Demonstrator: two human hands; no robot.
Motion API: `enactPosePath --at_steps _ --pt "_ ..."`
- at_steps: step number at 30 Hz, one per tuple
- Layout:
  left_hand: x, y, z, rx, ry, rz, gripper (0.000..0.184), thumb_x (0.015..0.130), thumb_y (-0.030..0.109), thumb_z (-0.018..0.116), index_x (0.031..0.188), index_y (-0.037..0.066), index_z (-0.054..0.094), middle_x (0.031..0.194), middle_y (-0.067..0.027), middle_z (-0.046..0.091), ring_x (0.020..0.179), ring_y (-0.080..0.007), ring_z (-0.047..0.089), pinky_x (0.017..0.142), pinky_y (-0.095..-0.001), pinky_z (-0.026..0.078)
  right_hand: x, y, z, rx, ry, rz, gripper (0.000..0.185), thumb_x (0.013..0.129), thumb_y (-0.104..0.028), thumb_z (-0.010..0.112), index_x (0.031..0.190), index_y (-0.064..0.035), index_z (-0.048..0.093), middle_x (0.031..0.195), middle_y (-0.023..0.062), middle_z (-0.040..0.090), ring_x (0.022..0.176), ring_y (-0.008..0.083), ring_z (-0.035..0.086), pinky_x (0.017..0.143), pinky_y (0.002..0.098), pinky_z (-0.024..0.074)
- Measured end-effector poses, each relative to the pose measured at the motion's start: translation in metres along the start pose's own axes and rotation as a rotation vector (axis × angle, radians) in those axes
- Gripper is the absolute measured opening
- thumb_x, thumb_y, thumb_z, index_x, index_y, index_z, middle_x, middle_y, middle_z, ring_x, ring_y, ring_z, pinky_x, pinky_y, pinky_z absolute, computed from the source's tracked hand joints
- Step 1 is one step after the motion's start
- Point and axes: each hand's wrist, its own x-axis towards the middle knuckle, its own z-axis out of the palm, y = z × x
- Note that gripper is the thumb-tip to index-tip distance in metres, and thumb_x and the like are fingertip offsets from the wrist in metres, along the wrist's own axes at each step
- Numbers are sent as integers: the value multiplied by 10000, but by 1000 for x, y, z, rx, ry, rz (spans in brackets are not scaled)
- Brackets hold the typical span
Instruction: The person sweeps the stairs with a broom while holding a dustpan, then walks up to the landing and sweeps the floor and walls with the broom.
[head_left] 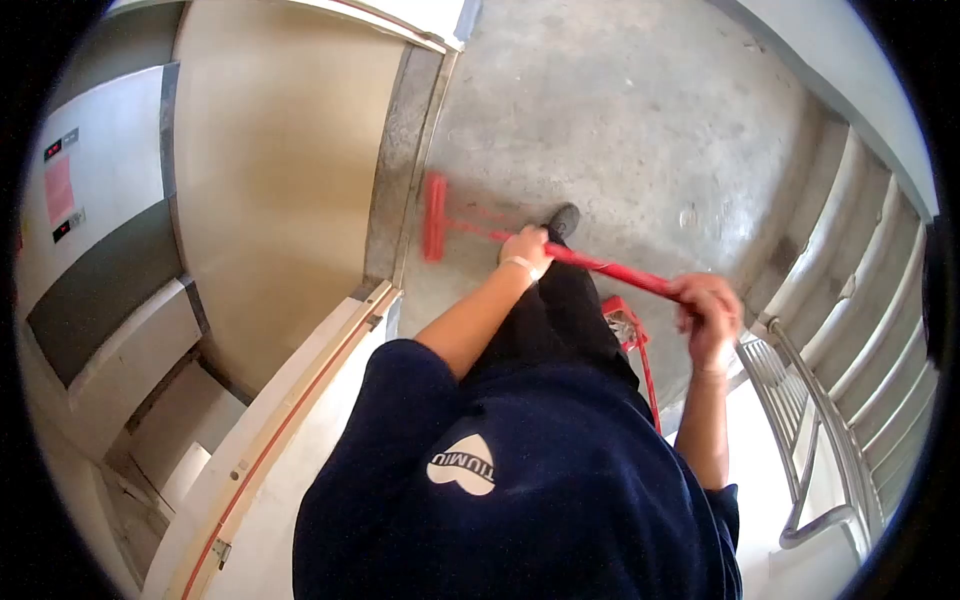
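Note:
My left hand (527,247) is wrapped round the lower part of a long red broom handle (610,268), and a pale band circles that wrist. Nearer the top end, my right hand (710,310) grips the same handle. The red broom head (434,218) is on the concrete floor at the left, close to the door threshold, and looks slightly blurred. Beside my right leg stands a red long-handled dustpan (622,318) with some pale debris in it; neither hand touches it, and my body hides part of it.
Concrete floor (620,110) stretches ahead, with my dark shoe (564,220) on it. Stairs (850,270) and a metal railing (800,400) run along the right. At the left are a doorway with a wooden-edged door (290,430) and a beige wall panel (280,150).

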Motion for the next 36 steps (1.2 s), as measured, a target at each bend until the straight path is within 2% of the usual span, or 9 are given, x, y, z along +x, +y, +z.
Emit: enactPosePath --at_steps 3,5,15,21,27,30,32,35,36 --pt "-7 -66 35 -35 -92 -165 292 715 338 624 897 110 595 988 -140 554 887 -327 560 781 -409 457 10 34 37 26 -106 175 136 765 -68 523 802 34 605 788 107 633 505 101 500 461 209 392" --pt "14 -69 26 -8 37 -118 269 726 338 603 859 104 603 975 -146 554 899 -327 554 784 -405 454 13 34 47 66 -91 122 146 773 -68 513 823 35 604 771 106 626 499 95 494 458 212 391" --pt "127 92 -108 0 265 464 132 690 205 607 762 95 597 891 -119 576 849 -315 564 740 -400 460 -11 -24 24 -61 286 -393 166 800 -82 439 733 41 528 872 202 581 527 127 447 456 211 371" --pt "59 127 -99 -1 170 343 245 695 253 613 904 127 589 1000 -92 554 898 -273 571 763 -390 466 -39 -54 -21 -1 305 -525 208 830 -197 432 727 -22 478 827 188 560 449 103 403 397 170 318" --pt "10 -51 -97 112 138 113 290 672 294 641 894 108 618 951 -121 585 910 -296 565 764 -413 454 -28 41 39 -2 12 -93 174 798 -183 490 827 -29 564 897 118 575 572 128 484 454 224 392" --pt "4 -202 -82 10 358 -45 277 627 189 688 847 79 559 929 -162 548 866 -348 535 765 -432 433 -13 97 156 72 -279 285 179 836 -112 519 973 -6 562 947 89 576 763 166 559 669 291 468" --pt "-15 -268 -93 37 450 -90 381 673 215 680 993 84 521 1100 -173 497 933 -361 526 801 -431 432 -4 152 238 163 -495 145 190 876 -136 502 1010 -15 559 929 56 573 714 147 568 697 288 483" --pt "-19 -319 -98 -79 451 -429 444 730 267 653 1093 84 474 1256 -174 400 1020 -365 502 848 -434 422 -1 180 318 166 -574 221 226 898 -202 483 1034 -29 538 943 43 557 755 124 558 718 282 488" --pt "-11 -335 -91 -57 463 -371 457 763 316 628 1123 80 475 1268 -177 409 1071 -352 483 879 -420 415 -1 183 323 183 -553 177 194 894 -178 487 1003 -26 542 950 43 555 730 122 557 696 280 493"
